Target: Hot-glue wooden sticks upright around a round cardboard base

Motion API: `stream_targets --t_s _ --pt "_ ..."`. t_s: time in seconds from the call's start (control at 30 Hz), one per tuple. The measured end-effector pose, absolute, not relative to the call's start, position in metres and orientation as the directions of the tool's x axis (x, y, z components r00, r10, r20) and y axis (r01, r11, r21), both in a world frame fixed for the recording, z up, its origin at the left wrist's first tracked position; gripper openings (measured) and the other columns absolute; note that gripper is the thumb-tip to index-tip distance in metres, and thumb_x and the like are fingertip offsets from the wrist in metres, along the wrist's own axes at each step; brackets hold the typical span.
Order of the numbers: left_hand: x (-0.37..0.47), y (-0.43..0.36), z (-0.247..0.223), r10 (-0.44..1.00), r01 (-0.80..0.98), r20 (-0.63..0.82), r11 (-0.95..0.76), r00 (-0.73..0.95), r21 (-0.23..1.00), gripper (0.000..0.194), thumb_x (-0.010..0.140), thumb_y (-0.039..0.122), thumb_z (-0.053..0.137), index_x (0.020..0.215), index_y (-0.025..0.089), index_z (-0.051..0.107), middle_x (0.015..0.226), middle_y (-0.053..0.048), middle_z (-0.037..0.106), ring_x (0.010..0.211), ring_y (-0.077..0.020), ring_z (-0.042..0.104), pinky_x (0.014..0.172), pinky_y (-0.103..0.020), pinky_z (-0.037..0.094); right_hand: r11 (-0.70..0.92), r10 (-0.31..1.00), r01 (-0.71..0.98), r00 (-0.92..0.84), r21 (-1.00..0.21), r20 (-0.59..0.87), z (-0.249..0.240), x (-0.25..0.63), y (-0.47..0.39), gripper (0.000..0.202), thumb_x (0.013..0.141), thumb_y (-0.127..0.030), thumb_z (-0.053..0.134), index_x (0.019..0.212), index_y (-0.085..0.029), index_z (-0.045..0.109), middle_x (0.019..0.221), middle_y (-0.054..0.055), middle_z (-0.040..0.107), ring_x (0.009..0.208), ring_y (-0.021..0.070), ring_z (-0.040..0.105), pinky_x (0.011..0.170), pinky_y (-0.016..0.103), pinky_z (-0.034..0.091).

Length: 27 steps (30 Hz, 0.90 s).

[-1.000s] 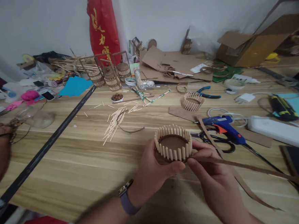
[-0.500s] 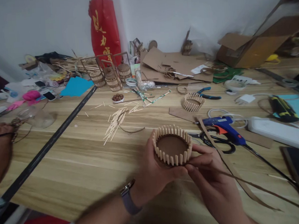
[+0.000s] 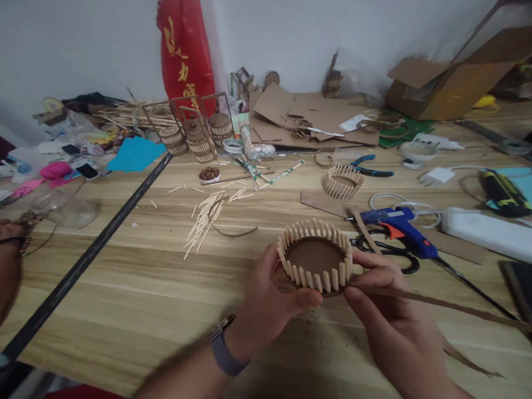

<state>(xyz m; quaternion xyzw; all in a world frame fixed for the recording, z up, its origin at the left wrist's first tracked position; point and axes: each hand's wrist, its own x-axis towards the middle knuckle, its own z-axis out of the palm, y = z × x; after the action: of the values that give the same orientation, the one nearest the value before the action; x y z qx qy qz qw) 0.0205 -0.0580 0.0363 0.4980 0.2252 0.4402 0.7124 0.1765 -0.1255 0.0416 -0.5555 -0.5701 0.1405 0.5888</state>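
A small round basket (image 3: 316, 254) with a brown cardboard base and a ring of upright wooden sticks is held just above the table. My left hand (image 3: 273, 302) wraps its left side, thumb along the lower front edge. On the right, my right hand (image 3: 387, 312) pinches a long brown cardboard strip (image 3: 455, 303) against the basket's lower rim. The strip's free end trails off to the right. Part of the basket's underside is hidden by my fingers. A similar stick ring (image 3: 343, 182) stands farther back.
A blue glue gun (image 3: 400, 226), black-handled scissors (image 3: 409, 262) and a white power strip (image 3: 501, 238) lie right. Loose sticks (image 3: 203, 219) are scattered left of centre. Finished lantern-like baskets (image 3: 201, 146) stand behind. Another person's arm (image 3: 0, 273) rests at the far left.
The basket and both hands have shifted slightly right. My left thumb has drawn back from the right fingertips, and the strip now extends from the rim at a shallower slant.
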Motion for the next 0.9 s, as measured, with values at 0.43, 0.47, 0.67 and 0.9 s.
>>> stream_targets --t_s 0.43,0.47,0.67,0.9 --pt "0.019 -0.048 0.028 0.906 -0.392 0.120 0.054 0.406 0.918 0.084 0.058 0.050 0.089 0.131 0.023 0.056 0.128 -0.010 0.065 0.123 -0.0297 0.056 0.108 -0.043 0.040 0.347 0.789 0.434 0.344 -0.831 0.509 0.040 0.186 -0.126 0.011 0.090 -0.027 0.059 0.079 -0.026 0.059 0.113 0.006 0.065 0.105 0.0228 0.060 0.088 0.040 0.046" --pt "0.019 -0.048 0.027 0.910 -0.395 0.110 0.063 0.399 0.916 0.085 0.059 0.050 0.089 0.132 0.023 0.056 0.125 -0.010 0.066 0.121 -0.0297 0.057 0.107 -0.043 0.041 0.346 0.789 0.435 0.345 -0.832 0.508 0.040 0.186 -0.126 0.011 0.090 -0.027 0.059 0.079 -0.026 0.058 0.114 0.006 0.065 0.105 0.0228 0.060 0.088 0.040 0.046" --pt "0.017 -0.051 0.029 0.917 -0.368 0.126 0.025 0.379 0.929 0.073 0.078 0.056 0.073 0.138 0.022 0.048 0.123 -0.012 0.067 0.115 -0.0289 0.063 0.099 -0.042 0.049 0.351 0.784 0.450 0.338 -0.821 0.521 0.042 0.183 -0.124 0.011 0.089 -0.026 0.060 0.078 -0.026 0.059 0.112 0.004 0.064 0.106 0.0220 0.060 0.088 0.039 0.046" --pt "0.019 -0.068 0.031 0.883 -0.327 0.196 -0.051 0.426 0.944 0.112 0.063 0.057 0.084 0.150 0.025 0.022 0.149 -0.015 0.044 0.139 -0.0320 0.040 0.115 -0.045 0.034 0.382 0.777 0.543 0.250 -0.748 0.578 0.039 0.170 -0.128 0.007 0.086 -0.028 0.065 0.080 -0.027 0.062 0.101 0.005 0.061 0.103 0.0232 0.059 0.082 0.039 0.050"
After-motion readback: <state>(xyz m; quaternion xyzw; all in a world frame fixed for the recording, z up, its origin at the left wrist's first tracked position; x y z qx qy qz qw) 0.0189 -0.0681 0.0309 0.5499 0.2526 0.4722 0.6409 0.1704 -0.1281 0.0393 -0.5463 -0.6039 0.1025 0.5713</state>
